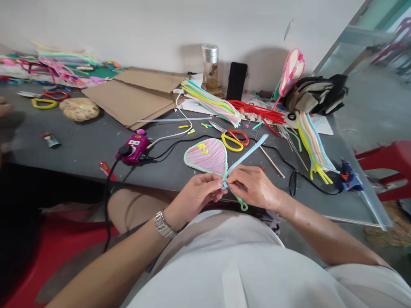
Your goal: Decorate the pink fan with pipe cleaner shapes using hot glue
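Left hand [205, 187] and right hand [253, 185] pinch the blue strip [247, 155], fingertips closed, at the base of the fan [205, 158], by the table [170, 167] edge; likely light, bendable, best held near its lower end.

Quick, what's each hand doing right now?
Left hand: closed, pinching the light blue strip near its lower end.
Right hand: closed, fingers on the same strip.

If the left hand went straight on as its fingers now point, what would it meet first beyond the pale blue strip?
Most likely the right hand, whose fingers sit just past the pale blue strip at the fingertips of the left hand; exact depth is unclear.
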The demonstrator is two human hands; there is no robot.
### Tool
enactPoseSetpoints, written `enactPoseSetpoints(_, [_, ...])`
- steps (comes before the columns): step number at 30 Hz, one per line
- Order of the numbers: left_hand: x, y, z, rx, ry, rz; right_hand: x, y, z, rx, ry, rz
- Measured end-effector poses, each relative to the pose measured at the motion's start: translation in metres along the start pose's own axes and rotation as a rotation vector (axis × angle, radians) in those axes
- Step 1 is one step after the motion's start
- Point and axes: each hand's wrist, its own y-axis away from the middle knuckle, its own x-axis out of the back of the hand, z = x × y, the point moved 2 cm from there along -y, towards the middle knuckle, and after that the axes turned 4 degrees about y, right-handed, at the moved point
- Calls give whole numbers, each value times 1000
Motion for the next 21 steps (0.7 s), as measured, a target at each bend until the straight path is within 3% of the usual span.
enactPoseSetpoints(4, [0, -3, 5, -241, -198, 214, -1, 4, -7, -367, -127, 163])
enactPoseSetpoints(7, [0, 0, 5, -439, -428, 324, -10, 6, -13, -712, -456, 100])
enactPoseSetpoints(10, [2, 5, 3, -615, -641, 346, -21, 4, -13, -948, -815, 38])
enactPoseSetpoints(15, [5, 10, 0, -733, -854, 298, -27, -1, -10, -1082, -1046, 29])
enactPoseSetpoints(21, [8, 9, 2, -713, -838, 270, -26, 1, -9, -1008, -1000, 58])
